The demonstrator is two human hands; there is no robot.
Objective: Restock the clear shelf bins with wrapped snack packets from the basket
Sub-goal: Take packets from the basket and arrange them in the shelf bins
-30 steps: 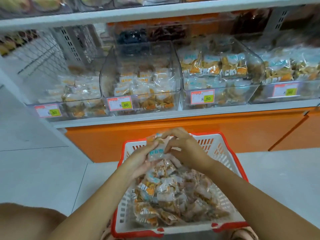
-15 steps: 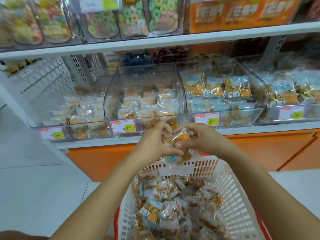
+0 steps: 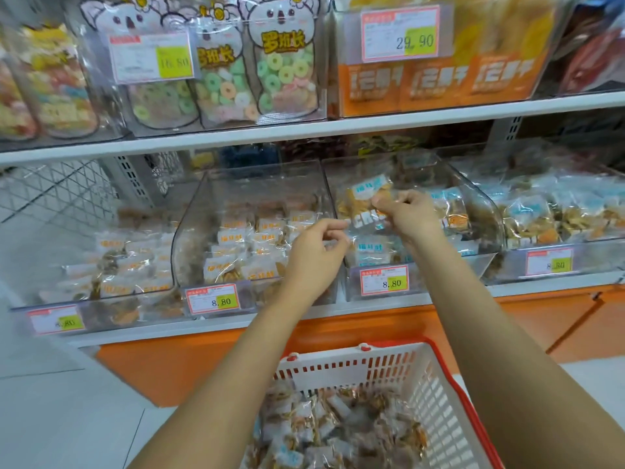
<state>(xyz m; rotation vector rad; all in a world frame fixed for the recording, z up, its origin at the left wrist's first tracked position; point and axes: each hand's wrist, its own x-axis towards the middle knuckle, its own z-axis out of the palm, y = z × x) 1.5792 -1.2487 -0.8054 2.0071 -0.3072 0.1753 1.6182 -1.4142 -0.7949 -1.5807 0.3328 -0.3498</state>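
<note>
Right hand (image 3: pixel 411 216) is pinching a blue-label snack packet (image 3: pixel 363 199), holding it at the open top of the clear bin (image 3: pixel 429 282). Left hand (image 3: pixel 316 255) is hovering just beside, fingers curled; can't tell if it's gripping anything. Basket (image 3: pixel 449 401) below is holding more packets (image 3: pixel 338 431).

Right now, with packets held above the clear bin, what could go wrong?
The right hand pinches blue-label snack packets at their edge, so one may slip and fall outside the blue-label bin. They hang close to the divider, so a packet could land in the orange-label bin next to it, mixing the kinds.
</note>
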